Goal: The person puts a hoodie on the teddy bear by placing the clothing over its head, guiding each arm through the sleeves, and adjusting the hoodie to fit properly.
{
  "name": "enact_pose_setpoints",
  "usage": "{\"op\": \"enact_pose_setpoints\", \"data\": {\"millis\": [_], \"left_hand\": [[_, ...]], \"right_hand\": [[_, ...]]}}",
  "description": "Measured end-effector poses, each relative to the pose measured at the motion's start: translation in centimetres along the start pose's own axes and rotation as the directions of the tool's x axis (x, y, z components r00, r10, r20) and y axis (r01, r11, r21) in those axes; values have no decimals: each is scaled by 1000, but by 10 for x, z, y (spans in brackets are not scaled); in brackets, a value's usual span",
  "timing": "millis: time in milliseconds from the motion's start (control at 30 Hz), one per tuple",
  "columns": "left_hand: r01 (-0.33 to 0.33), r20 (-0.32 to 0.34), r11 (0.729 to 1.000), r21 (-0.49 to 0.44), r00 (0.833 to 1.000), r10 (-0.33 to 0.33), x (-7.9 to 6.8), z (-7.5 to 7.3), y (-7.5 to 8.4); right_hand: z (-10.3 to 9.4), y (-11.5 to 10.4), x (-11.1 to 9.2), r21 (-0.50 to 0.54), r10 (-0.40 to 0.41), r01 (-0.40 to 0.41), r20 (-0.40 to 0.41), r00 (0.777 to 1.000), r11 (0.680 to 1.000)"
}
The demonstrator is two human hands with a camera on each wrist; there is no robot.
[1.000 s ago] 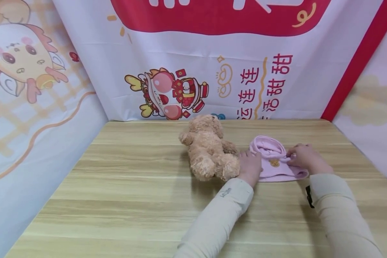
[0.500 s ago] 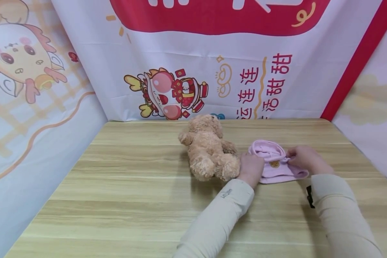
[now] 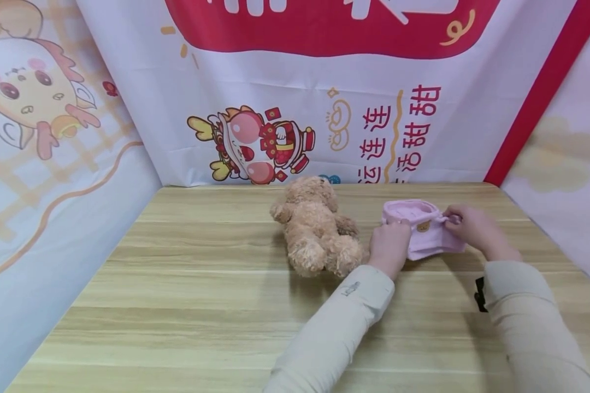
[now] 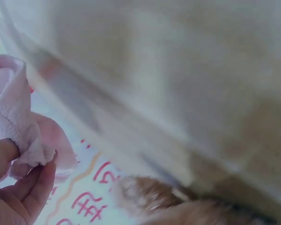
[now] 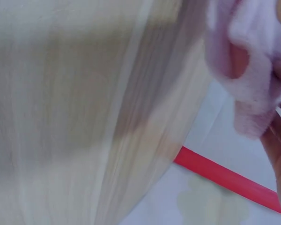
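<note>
Both hands hold a small pink fleecy garment (image 3: 430, 243), like a doll's top, partly lifted off the table. Its round opening faces up, and a brown bear patch (image 3: 423, 226) is on its front. My left hand (image 3: 390, 243) pinches its left side; in the left wrist view, the thumb and fingers squeeze the bunched cloth (image 4: 16, 112). On the other side, my right hand (image 3: 477, 229) pinches the right edge; the right wrist view has the folded cloth (image 5: 255, 89) between thumb and fingers. A light brown teddy bear (image 3: 312, 224) lies close left of my left hand.
The wood-grain table (image 3: 177, 305) runs back to a white cloth banner (image 3: 285, 71) with red print. Printed fabric walls (image 3: 54, 191) stand at both sides. A black strap piece (image 3: 481, 295) shows by the right cuff.
The pink garment has risen from lying nearly flat and tilted up, its opening lifted by both hands. Both hands have moved slightly right. The teddy bear has stayed put.
</note>
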State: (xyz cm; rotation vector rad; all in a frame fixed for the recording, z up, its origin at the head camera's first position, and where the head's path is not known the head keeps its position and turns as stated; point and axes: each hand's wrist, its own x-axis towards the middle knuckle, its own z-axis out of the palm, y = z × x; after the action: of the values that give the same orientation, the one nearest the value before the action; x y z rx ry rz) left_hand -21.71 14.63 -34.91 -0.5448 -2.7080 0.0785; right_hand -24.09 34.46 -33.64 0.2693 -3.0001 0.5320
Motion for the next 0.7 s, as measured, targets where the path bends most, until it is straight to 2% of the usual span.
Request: {"op": "enact_pose_setpoints", "data": {"millis": [133,233,367,467,600,700], "left_hand": [[-3,-78,1000,29,997,5,9,-19,-5],[-4,-84,999,37,996,7,19,-37,-13],[-4,-43,1000,-7,999,3,32,-62,-30],[19,19,998,-67,1000,-18,40,-80,-49],[69,96,994,-81,993,-62,47,-99,-80],[111,139,991,-77,985,-100,49,-107,-107]], "right_hand": [[-5,-5,2,-34,-29,23,-161,987,999],[-11,-15,4,-48,-21,10,-240,971,999],[-20,-34,13,-29,48,-57,-250,967,998],[-23,-52,23,19,98,-96,-241,966,995],[-18,-80,37,93,102,-79,-276,956,993],[-9,-102,48,137,91,-54,-284,954,989]]}}
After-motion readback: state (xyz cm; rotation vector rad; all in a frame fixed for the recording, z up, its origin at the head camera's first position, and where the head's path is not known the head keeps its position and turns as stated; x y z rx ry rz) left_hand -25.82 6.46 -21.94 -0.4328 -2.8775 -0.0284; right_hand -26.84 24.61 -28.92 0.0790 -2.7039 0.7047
